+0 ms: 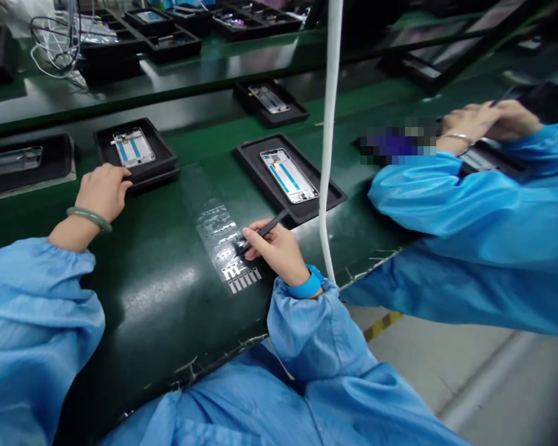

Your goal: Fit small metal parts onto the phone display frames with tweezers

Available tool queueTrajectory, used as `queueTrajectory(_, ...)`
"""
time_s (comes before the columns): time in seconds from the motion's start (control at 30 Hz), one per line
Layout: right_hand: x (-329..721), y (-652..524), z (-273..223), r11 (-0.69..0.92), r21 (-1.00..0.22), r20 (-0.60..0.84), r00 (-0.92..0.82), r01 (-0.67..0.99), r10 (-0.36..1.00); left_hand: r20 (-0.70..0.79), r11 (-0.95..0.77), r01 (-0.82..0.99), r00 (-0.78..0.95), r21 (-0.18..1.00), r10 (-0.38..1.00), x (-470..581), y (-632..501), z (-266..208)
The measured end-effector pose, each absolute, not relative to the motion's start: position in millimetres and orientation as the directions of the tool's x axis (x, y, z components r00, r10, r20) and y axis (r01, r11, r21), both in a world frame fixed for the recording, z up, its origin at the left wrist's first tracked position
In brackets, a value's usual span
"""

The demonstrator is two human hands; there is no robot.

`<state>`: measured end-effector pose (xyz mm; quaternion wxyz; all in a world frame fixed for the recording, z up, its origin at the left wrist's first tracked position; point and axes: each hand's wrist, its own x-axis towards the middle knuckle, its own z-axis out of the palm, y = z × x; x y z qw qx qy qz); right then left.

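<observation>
My left hand (pixel 103 192), fingers bent, grips the near left edge of a black tray (pixel 160 167). In that tray lies a silver phone frame (pixel 134 147) with blue strips. Black tweezers (pixel 272 224) are pinched in my right hand (pixel 279 248), their tips low over a clear sheet (pixel 218 232). Small pale stickers (pixel 243 280) sit in rows at the sheet's near end. Whether the tips hold a sticker cannot be made out. Beyond my right hand, a second black tray (pixel 255 167) carries another phone frame (pixel 288 176).
A white cable (pixel 329 124) hangs down right of my right hand. More trays (pixel 272 102) stand farther back and at the left. A co-worker's hands (pixel 488 121) and blue sleeves (pixel 446 192) occupy the right side. The green bench's frayed edge (pixel 195 371) runs near my lap.
</observation>
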<state>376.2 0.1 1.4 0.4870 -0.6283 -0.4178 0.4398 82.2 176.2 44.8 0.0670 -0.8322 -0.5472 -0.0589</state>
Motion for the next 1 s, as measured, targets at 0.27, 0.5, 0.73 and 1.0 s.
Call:
queueTrajectory(0.27, 368, -10, 3, -0.175, -0.976, -0.142, 0.233, 0.128, 0.962, 0.023, -0.645, 0.764, 0.645, -0.012, 0.764, 42, 59, 48)
queueTrajectory(0.5, 359, -18, 8, -0.149, -0.948, -0.069, 0.278, 0.281, 0.958, -0.221, -0.695, 0.704, 0.708, 0.148, 0.67, 54, -59, 49)
queueTrajectory(0.73, 363, -23, 8, -0.145, -0.909, -0.032, 0.28, 0.391, 0.959, -0.15, -0.764, 0.576, 0.816, 0.291, 0.559, 88, -66, 68)
queueTrajectory(1.0, 362, -22, 5, -0.186, -0.903, -0.101, 0.229, 0.388, 0.968, 0.035, -0.877, 0.448, 0.887, 0.173, 0.46, 159, -5, 27)
